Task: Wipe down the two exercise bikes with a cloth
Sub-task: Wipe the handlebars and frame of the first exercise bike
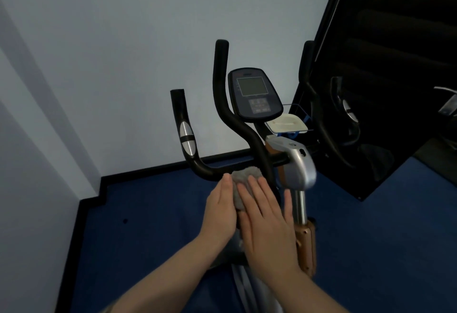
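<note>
Cloth [243, 181] pressed between left hand [220, 210] and right hand [267, 218].

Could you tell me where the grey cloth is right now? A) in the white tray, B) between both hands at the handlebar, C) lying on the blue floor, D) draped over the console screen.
B: the cloth sits bunched between the left hand and right hand, against the black handlebar.
</note>
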`<state>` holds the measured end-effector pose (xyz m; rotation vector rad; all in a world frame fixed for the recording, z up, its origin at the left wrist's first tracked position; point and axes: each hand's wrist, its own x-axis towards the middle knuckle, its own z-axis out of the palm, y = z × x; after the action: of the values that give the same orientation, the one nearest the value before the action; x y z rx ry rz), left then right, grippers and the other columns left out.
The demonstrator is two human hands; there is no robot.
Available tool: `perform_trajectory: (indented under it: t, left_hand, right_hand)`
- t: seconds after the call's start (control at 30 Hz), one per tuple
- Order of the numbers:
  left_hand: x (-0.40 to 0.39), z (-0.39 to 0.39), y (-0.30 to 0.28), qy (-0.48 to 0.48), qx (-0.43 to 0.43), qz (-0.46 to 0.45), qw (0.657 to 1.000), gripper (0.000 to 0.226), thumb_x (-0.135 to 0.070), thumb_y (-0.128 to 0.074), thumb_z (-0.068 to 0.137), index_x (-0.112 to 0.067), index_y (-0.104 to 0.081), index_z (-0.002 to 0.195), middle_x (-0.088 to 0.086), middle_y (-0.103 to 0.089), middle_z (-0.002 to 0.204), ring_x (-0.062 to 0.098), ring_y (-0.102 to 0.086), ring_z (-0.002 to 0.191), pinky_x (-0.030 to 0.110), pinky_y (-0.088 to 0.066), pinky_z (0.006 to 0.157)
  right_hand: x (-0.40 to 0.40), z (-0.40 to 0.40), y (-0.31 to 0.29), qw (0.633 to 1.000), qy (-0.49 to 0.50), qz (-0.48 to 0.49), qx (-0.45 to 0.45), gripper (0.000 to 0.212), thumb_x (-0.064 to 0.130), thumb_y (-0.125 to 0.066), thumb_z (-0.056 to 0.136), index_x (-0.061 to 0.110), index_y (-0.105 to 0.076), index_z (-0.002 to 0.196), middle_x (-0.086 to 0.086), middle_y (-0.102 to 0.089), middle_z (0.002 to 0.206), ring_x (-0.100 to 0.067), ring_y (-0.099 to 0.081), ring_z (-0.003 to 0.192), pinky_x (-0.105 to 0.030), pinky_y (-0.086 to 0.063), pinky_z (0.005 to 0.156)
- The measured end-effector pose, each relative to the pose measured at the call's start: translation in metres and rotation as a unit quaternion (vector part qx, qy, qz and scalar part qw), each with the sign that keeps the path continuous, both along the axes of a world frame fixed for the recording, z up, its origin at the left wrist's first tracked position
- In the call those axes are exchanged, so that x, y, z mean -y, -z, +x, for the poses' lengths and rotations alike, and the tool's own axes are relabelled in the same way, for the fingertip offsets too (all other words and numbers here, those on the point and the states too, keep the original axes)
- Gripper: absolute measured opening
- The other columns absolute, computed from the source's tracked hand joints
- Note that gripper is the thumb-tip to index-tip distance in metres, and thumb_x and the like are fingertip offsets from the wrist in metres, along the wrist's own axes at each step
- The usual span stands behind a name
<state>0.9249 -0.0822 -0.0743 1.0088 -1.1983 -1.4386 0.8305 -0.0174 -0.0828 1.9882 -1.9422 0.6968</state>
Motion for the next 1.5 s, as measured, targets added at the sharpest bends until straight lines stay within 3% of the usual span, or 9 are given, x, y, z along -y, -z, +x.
perform_trajectory:
  t: [0.13,0.27,0.43,0.6,0.73,1.07,1.23,1.37,1.5]
  left_hand:
    - [-0.001,-0.003,0.002,-0.028,0.001,0.011,1.000,0.044,-0.043,-0.030,0.103,-0.026,-0.071,0.105,-0.004,-0.075,0.098,0.008,-0.068,0.095,0.022,-0.051,0.083]
    - [-0.001,0.001,0.000,-0.006,0.001,-0.006,1.000,0.053,-0.054,-0.030,0.093,-0.023,-0.071,0.106,-0.007,-0.075,0.099,0.005,-0.068,0.096,0.013,-0.049,0.079]
    - [0.000,-0.001,0.001,-0.027,0.016,-0.001,1.000,0.044,-0.044,-0.029,0.103,-0.029,-0.070,0.101,-0.012,-0.074,0.094,0.001,-0.067,0.091,0.009,-0.047,0.074]
    - [-0.001,0.001,-0.001,-0.015,0.020,-0.009,1.000,0.043,-0.041,-0.029,0.103,-0.029,-0.070,0.099,-0.019,-0.074,0.095,-0.005,-0.066,0.092,0.004,-0.044,0.073]
    - [0.000,0.001,-0.001,-0.021,0.024,-0.006,0.999,0.042,-0.041,-0.028,0.104,-0.030,-0.069,0.102,-0.022,-0.073,0.094,-0.008,-0.065,0.091,0.002,-0.043,0.072]
    - [-0.001,0.007,-0.008,0.039,0.032,0.012,0.999,0.054,-0.060,-0.027,0.088,-0.031,-0.065,0.112,-0.018,-0.073,0.098,-0.008,-0.064,0.097,0.002,-0.045,0.074]
    - [-0.001,0.008,-0.004,0.039,0.040,0.018,0.998,0.065,-0.064,-0.022,0.087,-0.024,-0.070,0.103,-0.012,-0.075,0.095,-0.001,-0.068,0.091,0.005,-0.046,0.071]
    - [-0.001,0.005,-0.003,0.020,0.031,0.025,0.999,0.064,-0.066,-0.022,0.086,-0.025,-0.070,0.100,-0.015,-0.075,0.092,-0.004,-0.067,0.087,0.003,-0.045,0.068]
    - [-0.001,0.005,-0.001,0.023,0.027,0.019,0.999,0.066,-0.064,-0.021,0.087,-0.023,-0.069,0.106,-0.014,-0.075,0.094,-0.002,-0.067,0.092,0.004,-0.046,0.073]
  right_hand:
    - [0.030,0.006,-0.025,0.999,0.043,0.012,0.007,0.048,0.034,-0.028,0.101,0.023,-0.046,0.145,0.001,-0.046,0.149,-0.016,-0.035,0.142,-0.049,-0.012,0.118]
    - [0.007,0.007,0.001,0.999,0.024,-0.015,0.016,0.048,0.035,-0.024,0.104,0.025,-0.039,0.148,0.003,-0.034,0.156,-0.014,-0.026,0.146,-0.049,-0.008,0.120]
    - [0.037,0.000,-0.026,0.999,0.037,-0.005,-0.009,0.046,0.034,-0.032,0.100,0.022,-0.051,0.141,0.000,-0.050,0.145,-0.016,-0.043,0.137,-0.048,-0.020,0.115]
    - [0.009,-0.001,0.008,0.999,0.010,-0.053,-0.001,0.047,0.030,-0.037,0.100,0.020,-0.045,0.145,-0.001,-0.040,0.153,-0.016,-0.031,0.145,-0.046,-0.018,0.119]
    - [0.031,-0.007,-0.018,0.999,0.010,-0.032,-0.030,0.045,0.030,-0.038,0.099,0.019,-0.052,0.141,-0.002,-0.049,0.147,-0.018,-0.043,0.137,-0.049,-0.022,0.116]
    - [0.015,0.025,-0.017,0.988,0.007,-0.008,0.155,0.046,0.023,-0.033,0.098,0.021,-0.049,0.142,0.008,-0.044,0.148,-0.008,-0.029,0.143,-0.041,-0.001,0.121]
    - [-0.010,0.033,0.006,0.974,-0.035,-0.014,0.225,0.050,0.021,-0.036,0.098,0.025,-0.040,0.147,0.011,-0.035,0.153,-0.006,-0.028,0.144,-0.027,-0.013,0.120]
    - [0.005,0.022,-0.004,0.972,-0.055,-0.043,0.226,0.044,0.009,-0.049,0.098,0.017,-0.049,0.142,0.003,-0.046,0.148,-0.009,-0.037,0.140,-0.032,-0.029,0.117]
    - [-0.008,0.023,0.004,0.965,-0.065,-0.033,0.253,0.053,0.006,-0.055,0.095,0.024,-0.045,0.144,0.009,-0.041,0.150,-0.004,-0.032,0.142,-0.026,-0.029,0.116]
